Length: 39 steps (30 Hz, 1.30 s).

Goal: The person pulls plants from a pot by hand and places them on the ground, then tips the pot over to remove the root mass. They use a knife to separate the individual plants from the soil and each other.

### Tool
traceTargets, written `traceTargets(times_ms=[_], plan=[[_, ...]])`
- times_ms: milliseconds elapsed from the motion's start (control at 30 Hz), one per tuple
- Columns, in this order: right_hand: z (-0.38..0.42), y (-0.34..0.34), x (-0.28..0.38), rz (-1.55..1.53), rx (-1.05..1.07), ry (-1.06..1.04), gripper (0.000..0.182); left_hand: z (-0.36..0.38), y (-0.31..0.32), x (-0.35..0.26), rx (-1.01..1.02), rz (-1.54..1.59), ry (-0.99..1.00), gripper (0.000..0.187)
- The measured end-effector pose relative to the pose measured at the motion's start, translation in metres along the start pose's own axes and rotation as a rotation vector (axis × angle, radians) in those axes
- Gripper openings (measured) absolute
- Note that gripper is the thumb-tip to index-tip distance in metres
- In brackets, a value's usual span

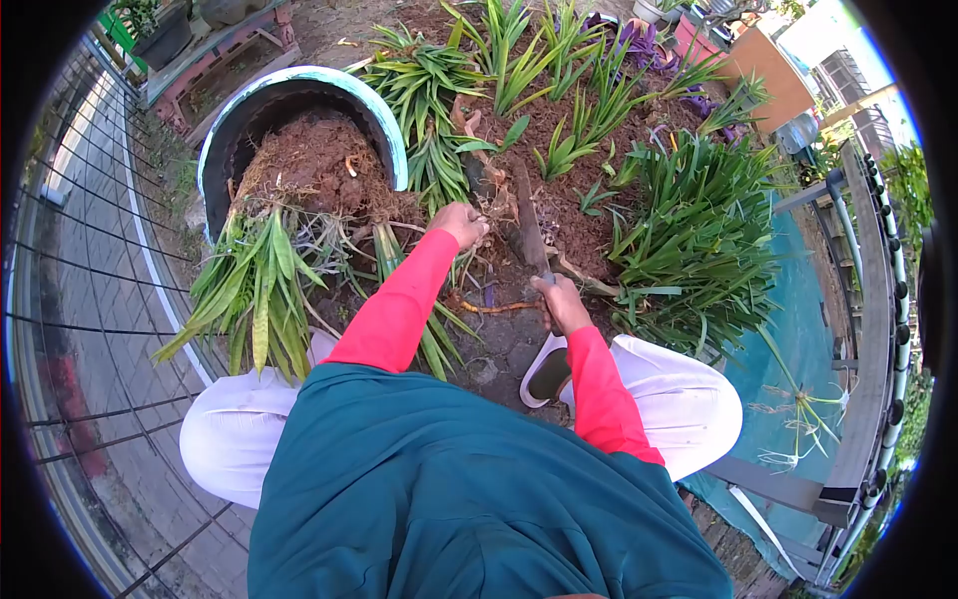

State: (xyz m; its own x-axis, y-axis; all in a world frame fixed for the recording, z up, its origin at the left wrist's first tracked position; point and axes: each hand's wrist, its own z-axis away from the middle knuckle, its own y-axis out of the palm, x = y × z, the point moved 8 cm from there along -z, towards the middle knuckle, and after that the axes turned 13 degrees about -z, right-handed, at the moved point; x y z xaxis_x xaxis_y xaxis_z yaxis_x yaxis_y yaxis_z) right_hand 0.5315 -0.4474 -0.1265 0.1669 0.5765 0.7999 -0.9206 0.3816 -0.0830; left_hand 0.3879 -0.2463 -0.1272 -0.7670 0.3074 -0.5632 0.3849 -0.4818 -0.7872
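My right hand (pixel 564 303) is wrapped round the handle of a machete (pixel 530 222), whose long dark blade points forward over the soil. My left hand (pixel 460 225) is closed in a pinch beside the blade, near some dry roots and a broken stem; what lies between its fingers is too small to make out. To the left, a large pot (pixel 385 112) with a light blue rim rests on its side. A brown root ball (pixel 317 165) fills its mouth, and uprooted leafy plants (pixel 261 272) spill out in front of it.
Ahead lies a bed of reddish soil (pixel 574 215) with several spiky green plants. A dense leafy clump (pixel 704 235) stands on the right. Wire fencing (pixel 90 299) runs along the left, and a wooden rail (pixel 870 329) on the right. An orange-brown root (pixel 499 307) lies near my feet.
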Motion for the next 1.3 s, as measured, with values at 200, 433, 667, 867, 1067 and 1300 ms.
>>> traceTargets(times_ms=[200, 433, 667, 867, 1067, 1300], plan=[[0.029, 0.006, 0.021, 0.132, -0.079, -0.107, 0.037, 0.028, -0.012, 0.003, 0.320, 0.726, 0.025, 0.024], [0.029, 0.001, 0.008, 0.401, -0.140, -0.212, 0.052, 0.069, -0.025, -0.050, 0.492, 0.424, 0.233, 0.018], [0.027, 0.000, 0.004, 0.397, -0.158, -0.208, 0.052, 0.019, -0.179, -0.112, 0.133, 0.697, 0.252, 0.022], [0.030, 0.017, 0.008, 0.362, -0.092, -0.105, 0.053, -0.113, -0.330, -0.058, -0.628, 0.094, 0.165, 0.074], [0.007, 0.040, -0.010, 0.617, 0.005, -0.554, 0.052, 0.001, -0.301, -0.016, -0.303, -0.098, 0.038, 0.026], [0.025, 0.065, -0.006, 0.281, 0.023, -0.055, 0.043, 0.146, -0.340, 0.155, -0.681, -0.570, -0.454, 0.038]])
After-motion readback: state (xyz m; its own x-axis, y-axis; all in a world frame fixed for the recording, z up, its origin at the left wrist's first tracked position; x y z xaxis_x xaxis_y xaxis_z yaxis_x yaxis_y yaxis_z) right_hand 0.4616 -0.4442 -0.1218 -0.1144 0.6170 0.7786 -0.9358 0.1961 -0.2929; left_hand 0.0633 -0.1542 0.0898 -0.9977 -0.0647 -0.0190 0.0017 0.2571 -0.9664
